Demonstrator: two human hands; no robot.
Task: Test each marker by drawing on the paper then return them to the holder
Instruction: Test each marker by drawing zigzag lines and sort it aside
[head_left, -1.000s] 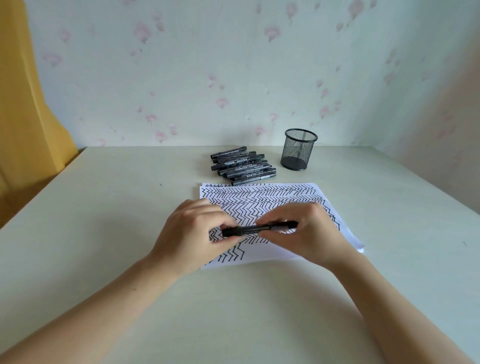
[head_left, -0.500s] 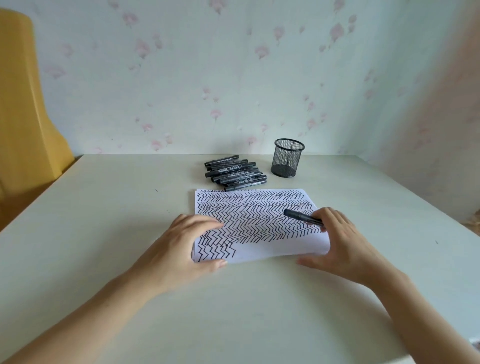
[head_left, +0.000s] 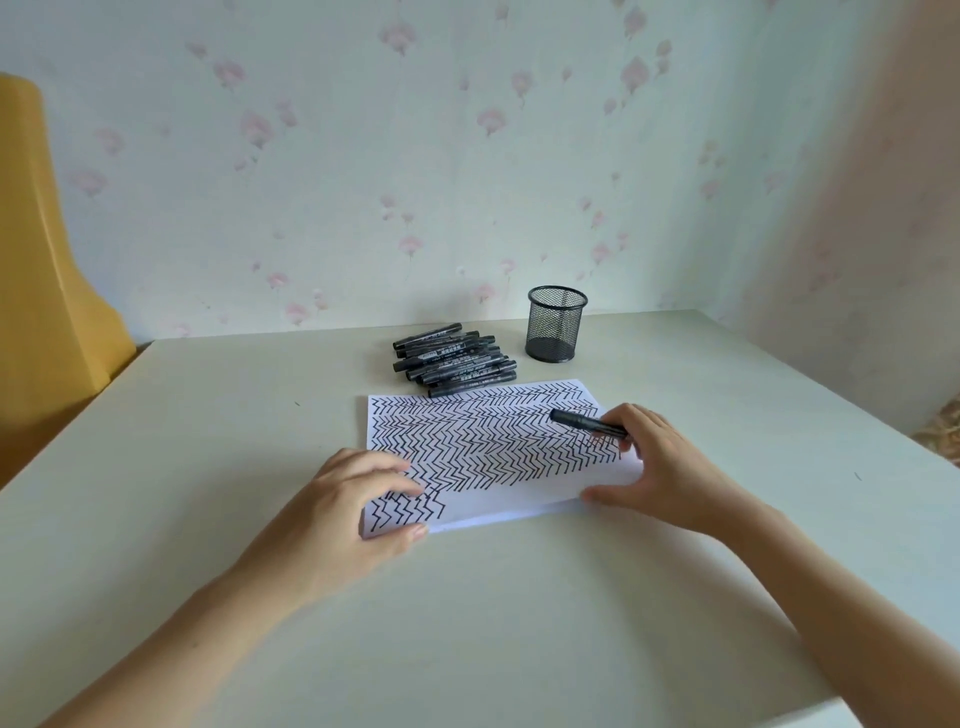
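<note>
A black marker (head_left: 589, 423) lies slanted in the right hand (head_left: 660, 462), held by the fingers, its far end pointing up-left over the paper (head_left: 519, 499); whether it is capped is hard to tell. The white sheet, covered in black zigzag rows, lies flat under both hands, the left hand (head_left: 353, 504) resting on its near-left corner. Beyond the hands lie a pile of black markers (head_left: 452, 358) and, just right of it, an upright black mesh pen holder (head_left: 556, 325).

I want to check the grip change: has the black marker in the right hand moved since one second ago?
Yes. The black marker moved right across the white zigzag-covered paper, toward its right edge, now gripped by the right hand alone.
</note>
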